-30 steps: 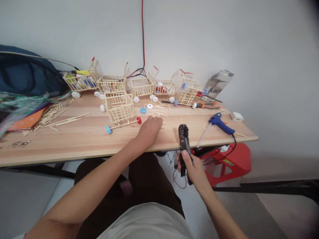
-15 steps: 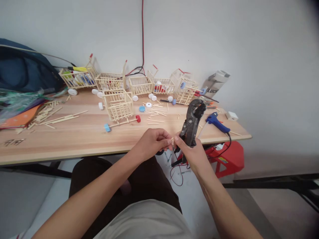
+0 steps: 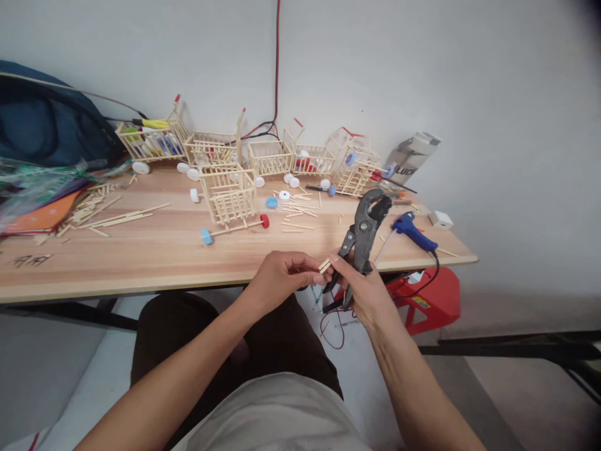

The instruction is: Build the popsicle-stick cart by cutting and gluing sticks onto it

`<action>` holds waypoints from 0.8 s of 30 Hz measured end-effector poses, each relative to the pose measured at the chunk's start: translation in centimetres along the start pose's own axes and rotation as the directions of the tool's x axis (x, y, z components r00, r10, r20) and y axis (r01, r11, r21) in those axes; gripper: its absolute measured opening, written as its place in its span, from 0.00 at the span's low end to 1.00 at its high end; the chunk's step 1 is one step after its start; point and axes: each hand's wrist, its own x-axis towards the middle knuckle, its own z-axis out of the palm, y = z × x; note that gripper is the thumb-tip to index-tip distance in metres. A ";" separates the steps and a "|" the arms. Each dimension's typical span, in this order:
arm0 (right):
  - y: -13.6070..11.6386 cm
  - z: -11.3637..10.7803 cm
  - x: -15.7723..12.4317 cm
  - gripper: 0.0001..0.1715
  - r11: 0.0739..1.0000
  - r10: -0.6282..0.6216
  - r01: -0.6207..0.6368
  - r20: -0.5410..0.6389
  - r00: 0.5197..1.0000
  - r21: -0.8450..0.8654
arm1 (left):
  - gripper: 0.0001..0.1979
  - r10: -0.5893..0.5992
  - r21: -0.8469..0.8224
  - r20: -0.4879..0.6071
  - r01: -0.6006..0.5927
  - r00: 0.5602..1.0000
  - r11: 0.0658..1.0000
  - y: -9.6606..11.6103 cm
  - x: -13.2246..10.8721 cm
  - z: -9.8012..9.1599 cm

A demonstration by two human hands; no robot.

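Note:
In front of the table's near edge my left hand (image 3: 284, 279) pinches a short wooden stick (image 3: 323, 265) between thumb and fingers. My right hand (image 3: 361, 291) grips the handles of black cutting pliers (image 3: 364, 232), whose jaws point up and away; its thumb and forefinger also touch the stick. On the wooden table (image 3: 141, 250) beyond stands a small stick-built cart (image 3: 228, 197) with a red wheel (image 3: 264, 220) and a blue wheel (image 3: 206, 237) on an axle. Loose sticks (image 3: 293, 216) lie near it.
Several more stick carts (image 3: 282, 156) line the wall, with bottle caps around them. A blue glue gun (image 3: 413, 230) lies at the right, a pile of sticks (image 3: 103, 213) at the left beside a dark bag (image 3: 42, 131). A red stool (image 3: 422, 300) stands under the table's right end.
My left hand left the table with a short stick and came back toward me. My right hand raised the pliers to meet it, and both hands now hold the stick together.

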 end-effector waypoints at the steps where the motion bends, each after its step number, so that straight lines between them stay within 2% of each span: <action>1: -0.1 0.2 -0.1 0.18 1.000 0.005 -0.005 -0.003 1.000 -0.004 | 0.06 0.012 0.003 -0.021 -0.012 1.000 1.000 -0.1 0.0 0.2; 5: -0.4 0.3 -0.2 0.19 0.998 -0.009 0.011 0.033 0.999 -0.061 | 0.06 0.019 0.037 -0.059 -0.016 0.998 0.999 -0.2 -0.1 0.3; 14: 0.0 -0.7 0.2 0.18 0.990 -0.041 0.062 0.166 0.985 -0.126 | 0.05 0.000 0.104 -0.043 0.004 0.999 0.995 -0.1 -0.3 0.2; 20: 0.1 -0.9 0.1 0.17 0.977 -0.060 0.086 0.135 0.989 -0.195 | 0.09 -0.042 0.127 0.022 0.039 0.999 0.991 0.0 -0.3 0.2; 24: 0.4 -0.6 0.0 0.18 0.963 -0.056 0.090 0.138 0.989 -0.252 | 0.12 -0.075 0.143 0.008 0.073 0.997 0.987 -0.2 -0.3 0.5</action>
